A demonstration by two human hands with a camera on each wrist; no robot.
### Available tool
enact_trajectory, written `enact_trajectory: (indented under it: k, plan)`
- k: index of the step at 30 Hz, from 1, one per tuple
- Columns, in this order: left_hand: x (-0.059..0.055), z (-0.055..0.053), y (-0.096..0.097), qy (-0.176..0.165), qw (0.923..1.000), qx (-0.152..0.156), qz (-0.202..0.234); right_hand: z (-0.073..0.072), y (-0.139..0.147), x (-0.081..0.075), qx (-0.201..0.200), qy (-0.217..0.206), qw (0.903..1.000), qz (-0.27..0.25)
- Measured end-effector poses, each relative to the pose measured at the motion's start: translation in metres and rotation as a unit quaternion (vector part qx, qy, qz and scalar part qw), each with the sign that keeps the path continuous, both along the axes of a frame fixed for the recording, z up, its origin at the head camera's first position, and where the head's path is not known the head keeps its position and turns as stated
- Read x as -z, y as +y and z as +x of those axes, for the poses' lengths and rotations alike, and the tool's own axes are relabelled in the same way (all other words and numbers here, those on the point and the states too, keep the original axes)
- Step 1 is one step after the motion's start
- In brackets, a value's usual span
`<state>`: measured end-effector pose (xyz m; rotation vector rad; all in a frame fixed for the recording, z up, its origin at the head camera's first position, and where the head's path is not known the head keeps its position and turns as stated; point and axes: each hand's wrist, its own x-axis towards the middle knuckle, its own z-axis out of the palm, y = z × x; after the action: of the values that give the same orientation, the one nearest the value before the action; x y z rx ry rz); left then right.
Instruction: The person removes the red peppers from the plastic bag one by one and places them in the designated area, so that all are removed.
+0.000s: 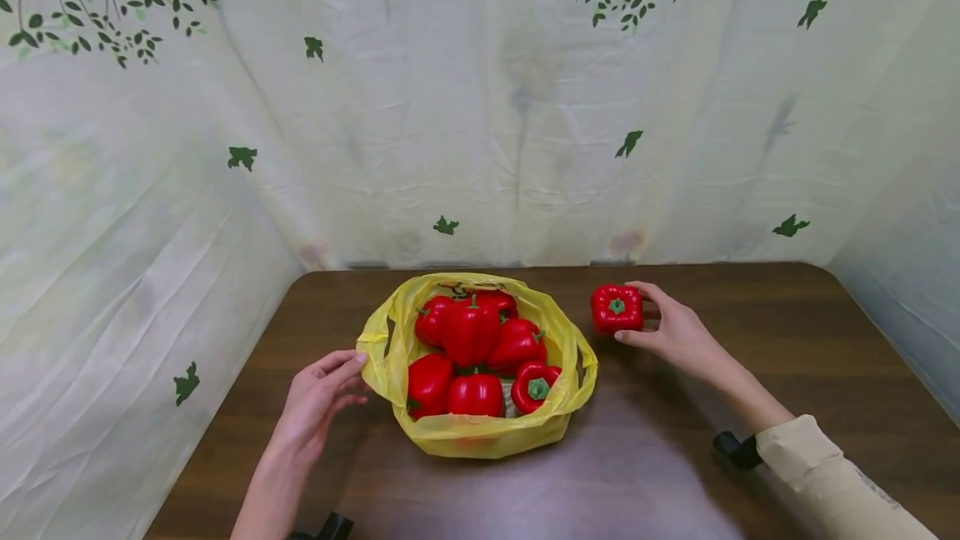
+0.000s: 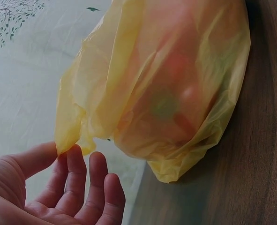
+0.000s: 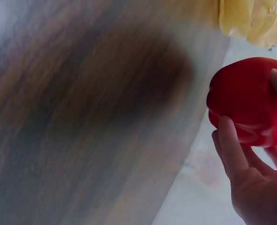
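Note:
A yellow plastic bag (image 1: 487,437) stands on the table with its mouth spread wide, and several red bell peppers (image 1: 471,333) lie inside it. My left hand (image 1: 318,398) pinches the bag's left rim between thumb and fingertips. In the left wrist view, peppers show faintly through the thin yellow film (image 2: 175,93). To the right of the bag, my right hand (image 1: 678,332) grips one more red bell pepper (image 1: 617,309), its green stem facing the head camera. The right wrist view shows this pepper (image 3: 248,101) held between thumb and fingers.
The dark wooden table (image 1: 637,473) reaches back to a pale curtain (image 1: 480,107) printed with leaves and branches. Curtain also hangs along the left and right sides. A black wrist strap (image 1: 737,450) sits at the right sleeve's cuff.

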<state>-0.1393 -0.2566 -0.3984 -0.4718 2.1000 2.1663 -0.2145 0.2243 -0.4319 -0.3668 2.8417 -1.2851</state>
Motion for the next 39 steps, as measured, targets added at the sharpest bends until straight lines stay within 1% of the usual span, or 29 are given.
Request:
enact_trajectory:
  k: [9, 14, 22, 29, 34, 36, 39]
  plan:
    - [0.001, -0.001, 0.0, -0.002, 1.0, -0.003, -0.001, -0.009, 0.009, 0.003, 0.01, -0.021, 0.9997, 0.008]
    - [0.002, -0.001, -0.001, -0.002, 1.0, -0.002, 0.0, -0.012, 0.012, 0.004, 0.005, -0.024, 0.9996, 0.01]
    - [0.003, -0.001, -0.001, -0.005, 1.0, -0.001, -0.003, -0.015, 0.015, 0.006, -0.004, -0.04, 0.9991, -0.01]
    - [0.003, -0.001, -0.001, -0.004, 1.0, -0.003, -0.006, -0.016, 0.018, 0.003, -0.001, -0.034, 0.9993, -0.011]
    - [0.002, -0.001, -0.001, -0.007, 1.0, -0.003, -0.006, -0.016, 0.018, 0.0, 0.003, -0.032, 0.9995, -0.003]
    - [0.002, -0.001, -0.001, -0.006, 1.0, -0.001, -0.006, -0.015, 0.017, -0.002, 0.008, -0.025, 0.9996, 0.004]
    - [0.001, -0.001, -0.001, -0.004, 1.0, 0.003, -0.007, -0.013, 0.017, -0.007, 0.021, -0.003, 0.9996, 0.02]
